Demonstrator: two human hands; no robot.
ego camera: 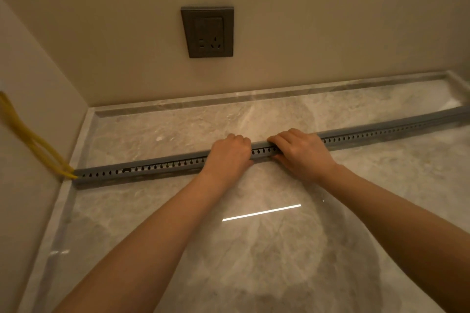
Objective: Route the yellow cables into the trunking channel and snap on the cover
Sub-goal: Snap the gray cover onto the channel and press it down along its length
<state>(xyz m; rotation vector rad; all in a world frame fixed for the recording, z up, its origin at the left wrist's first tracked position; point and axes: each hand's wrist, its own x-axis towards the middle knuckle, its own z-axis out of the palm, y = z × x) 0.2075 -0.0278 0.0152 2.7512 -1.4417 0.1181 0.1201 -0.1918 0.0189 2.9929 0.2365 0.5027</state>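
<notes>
The task is judged to be near its end. The yellow cables (30,140) are seen coming down the side wall at the left edge of the desk (254,249) and entering the left end of the trunking channel (157,168). Nothing yellow is made out through the side slots, so their run inside cannot be confirmed. The channel is laid across the desk from its left edge towards the far right corner, where it is cut off by the frame. A cover (381,126) appears to be seated along the top for the whole visible length, though whether it is fully snapped down cannot be told.

The middle of the channel is held by both hands, close together but apart. The fingers of the left hand (230,154) are curled over the top, with the thumb tucked beneath on the near side. The right hand (301,151) is set likewise, fingers wrapped over the top and thumb below. What is left is judged to be pressing the cover home there and along the remaining length.

Counted: one channel, one cover, two hands, one wall socket (207,32) on the back wall. At least two yellow strands are seen; the exact number is blurred.
</notes>
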